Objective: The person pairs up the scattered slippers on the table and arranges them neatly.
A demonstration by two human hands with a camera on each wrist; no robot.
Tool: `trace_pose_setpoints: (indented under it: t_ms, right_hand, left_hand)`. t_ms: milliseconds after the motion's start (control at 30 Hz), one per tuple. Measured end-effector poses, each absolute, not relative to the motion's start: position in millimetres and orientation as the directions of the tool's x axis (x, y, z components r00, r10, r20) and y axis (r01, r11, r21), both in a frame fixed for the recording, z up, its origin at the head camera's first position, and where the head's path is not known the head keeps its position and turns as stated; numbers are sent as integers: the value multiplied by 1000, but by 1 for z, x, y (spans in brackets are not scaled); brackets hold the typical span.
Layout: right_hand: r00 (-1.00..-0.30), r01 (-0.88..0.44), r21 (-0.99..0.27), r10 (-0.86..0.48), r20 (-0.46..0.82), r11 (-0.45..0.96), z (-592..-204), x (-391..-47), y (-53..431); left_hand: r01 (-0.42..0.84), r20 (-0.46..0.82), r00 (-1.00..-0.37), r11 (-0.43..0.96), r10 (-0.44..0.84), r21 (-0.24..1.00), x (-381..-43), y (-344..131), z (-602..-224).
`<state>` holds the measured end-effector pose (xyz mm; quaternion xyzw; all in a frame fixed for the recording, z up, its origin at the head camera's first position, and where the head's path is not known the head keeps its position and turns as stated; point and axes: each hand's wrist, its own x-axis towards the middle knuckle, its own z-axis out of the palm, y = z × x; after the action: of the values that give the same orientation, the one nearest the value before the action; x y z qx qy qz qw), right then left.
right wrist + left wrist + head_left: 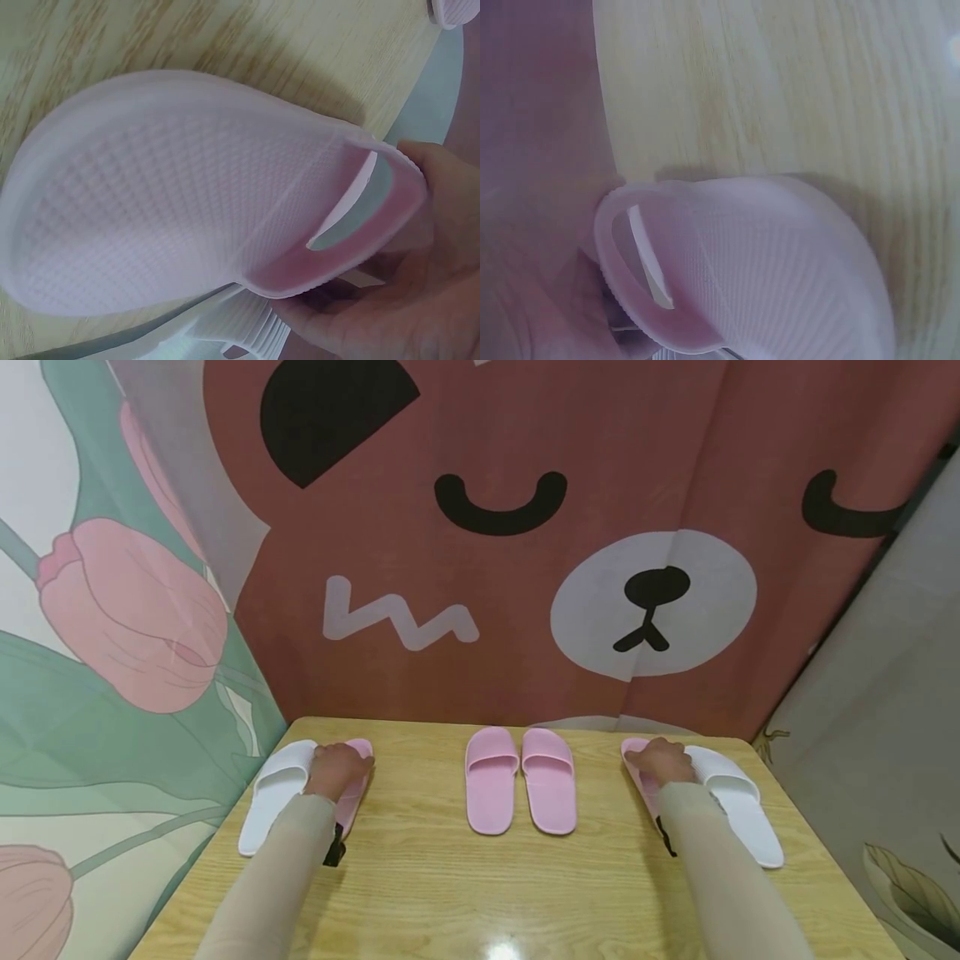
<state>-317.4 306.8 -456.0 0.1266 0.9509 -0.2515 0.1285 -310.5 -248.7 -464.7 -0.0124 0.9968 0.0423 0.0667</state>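
Observation:
At the table's left, my left hand grips a pink slide slipper over its strap, right beside a white slipper. The left wrist view has the ribbed footbed of that pink slipper, with the fingers at the strap. On the other side, my right hand holds another pink slipper by the strap, thumb and fingers on either side of it. Its textured footbed fills much of the right wrist view, tilted above a white slipper.
Between the hands, a pink slipper and its mate lie side by side near the back edge of the wooden table. Behind hangs a brown bear curtain. A tulip-printed curtain borders the left side, a grey one the right.

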Motion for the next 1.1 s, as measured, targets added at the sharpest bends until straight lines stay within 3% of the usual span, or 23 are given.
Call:
trace_pose_setpoints:
  t_ms: [233,500,800,1100]
  right_hand:
    - [-935,299,-437,168,-313,848,-457,-318,312]
    - [-938,270,-424,137,-319,864,-459,-314,311]
    - [-949,250,-449,124,-291,858,-455,-309,315]
    - [-948,257,-456,129,-292,852,-456,-312,312]
  left_hand:
    - [-121,-190,-978,972,-82,200,-308,-247,-464]
    - [-212,-251,-956,948,-151,237,-311,-247,-472]
    - [-249,-231,-956,917,-181,313,-314,-246,-480]
    - [-221,-175,-968,935,-177,277,-313,-249,-488]
